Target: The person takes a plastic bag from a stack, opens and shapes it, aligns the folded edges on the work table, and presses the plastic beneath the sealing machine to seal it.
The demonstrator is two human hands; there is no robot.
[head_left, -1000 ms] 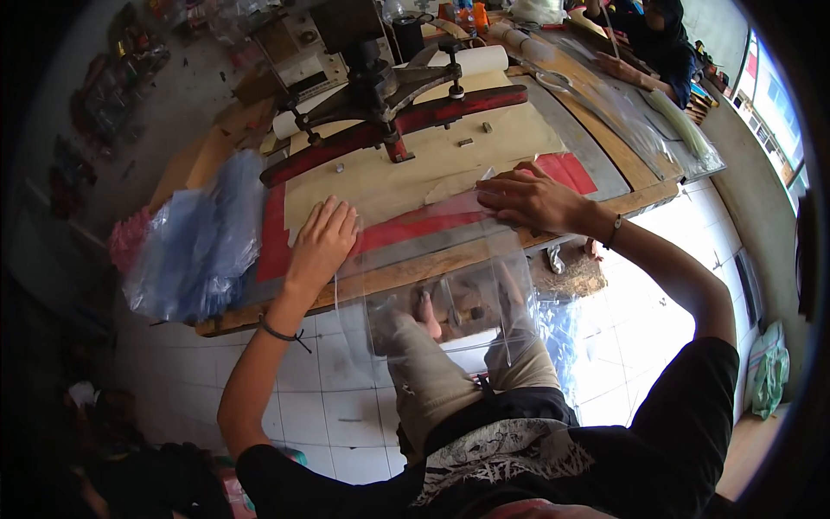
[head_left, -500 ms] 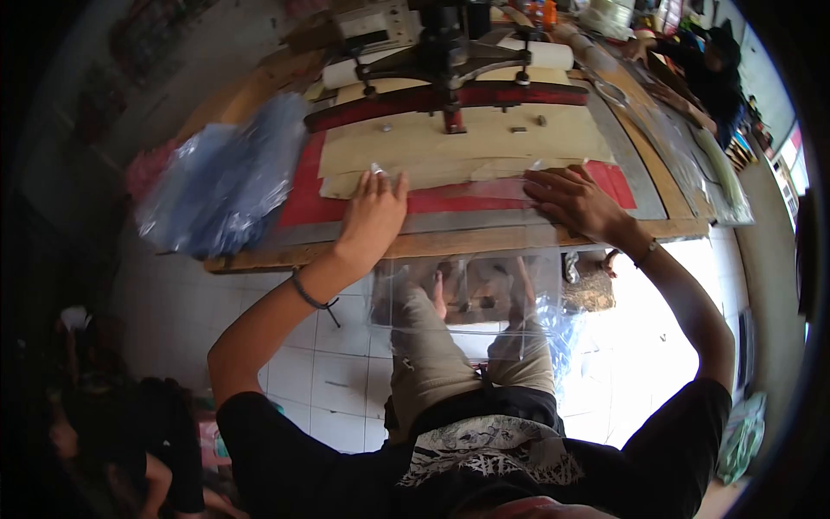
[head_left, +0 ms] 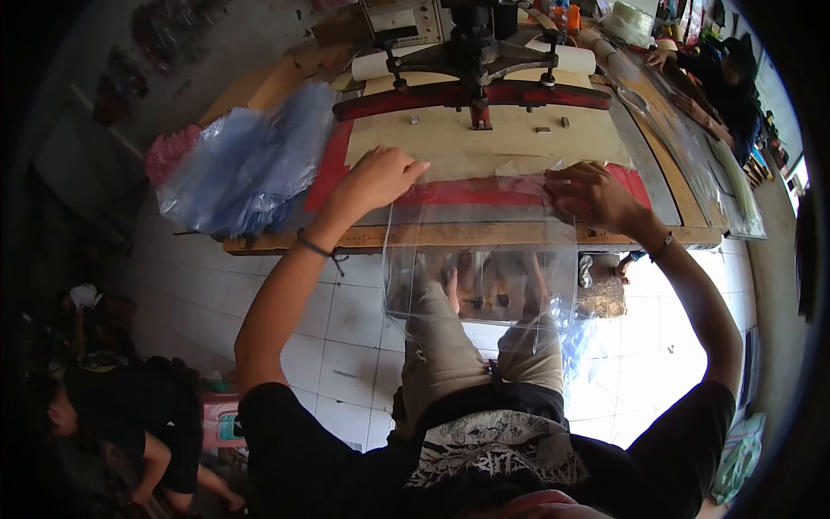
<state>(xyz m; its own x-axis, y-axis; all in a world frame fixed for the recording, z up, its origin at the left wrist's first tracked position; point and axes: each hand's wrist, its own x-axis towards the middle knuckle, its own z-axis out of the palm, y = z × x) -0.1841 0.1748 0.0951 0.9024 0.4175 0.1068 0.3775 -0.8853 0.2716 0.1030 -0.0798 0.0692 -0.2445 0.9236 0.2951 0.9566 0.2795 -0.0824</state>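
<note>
One big table [head_left: 281,241], one clear plastic sheet [head_left: 480,259] hanging off its front, middle of the picture.
The sheet is spread onto the red strip [head_left: 484,192], below the red bar [head_left: 432,101], with wrinkles left. My left hand [head_left: 385,179] and right hand [head_left: 595,195] bend their fingers by its top corners; I can't tell if they pinch. White shirt print [head_left: 493,454], bottom: can't read it.

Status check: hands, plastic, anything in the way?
Left hand by far left corner of clear plastic, grip unclear; right hand at far right corner. Plastic hangs over table edge. Red bar beyond, clear of both hands.
</note>
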